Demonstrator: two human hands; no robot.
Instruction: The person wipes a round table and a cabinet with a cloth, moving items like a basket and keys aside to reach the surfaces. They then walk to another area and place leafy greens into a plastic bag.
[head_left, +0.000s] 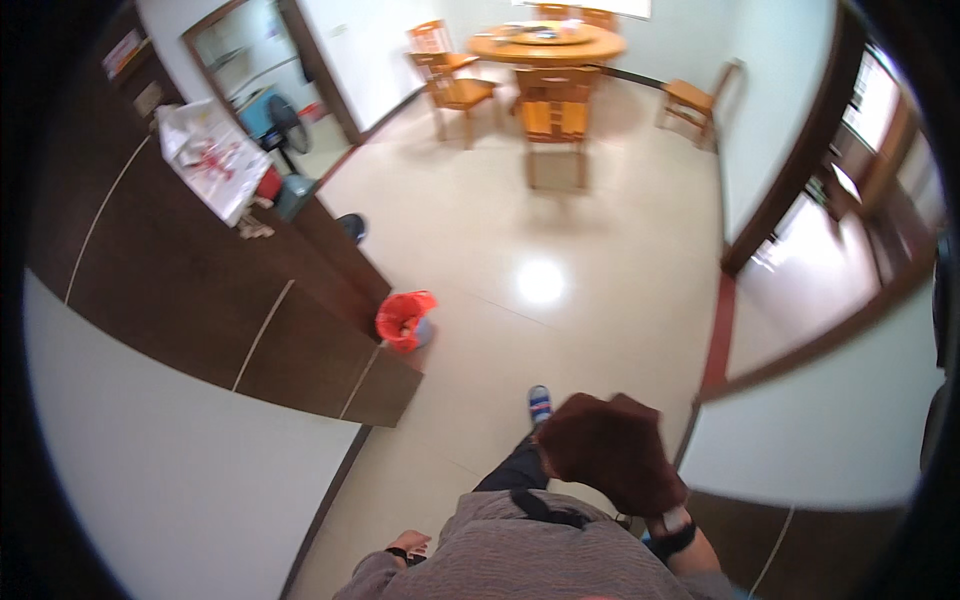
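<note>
My left hand hangs low at my side, near the bottom edge, with a dark band on the wrist. Its fingers look loosely bent, and a small dark thing shows beside them; whether it is held is unclear. A dark maroon cloth piece, perhaps a mitt, covers my right hand in front of my body. The fingers are hidden beneath it. A black band and a small pale patch show at the right wrist. One foot in a blue striped slipper is on the tiled floor.
A dark brown cabinet with a crumpled white plastic sheet stands left. At its end is a bin with a red bag. Ahead stand a round wooden table and wooden chairs. Doorways open left and right.
</note>
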